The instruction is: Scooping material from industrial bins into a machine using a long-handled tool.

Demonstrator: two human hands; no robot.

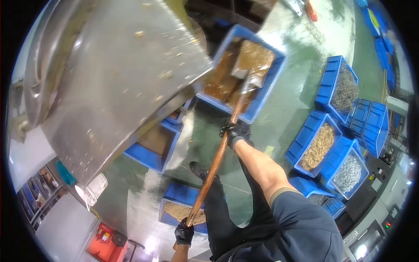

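I hold a long-handled shovel [214, 168] with both black-gloved hands. My left hand [184, 232] is closed round the lower end of its brown wooden handle. Farther up, my right hand [234, 131] grips the handle close to the bin's near edge. The shovel's metal blade [256, 80] is down inside a large blue bin [264, 99]. Brown, wet-looking material [222, 83] covers the bin's bottom, and a shiny heap [255, 54] lies at its far side by the blade. What the blade carries, I cannot tell.
A big grey metal chute [126, 83] fills the upper left, its edge close to the bin. Blue bins of metal shavings [321, 142] stand at right. Another blue bin [150, 153] sits under the chute, and one with tan shavings [179, 212] is beside my legs.
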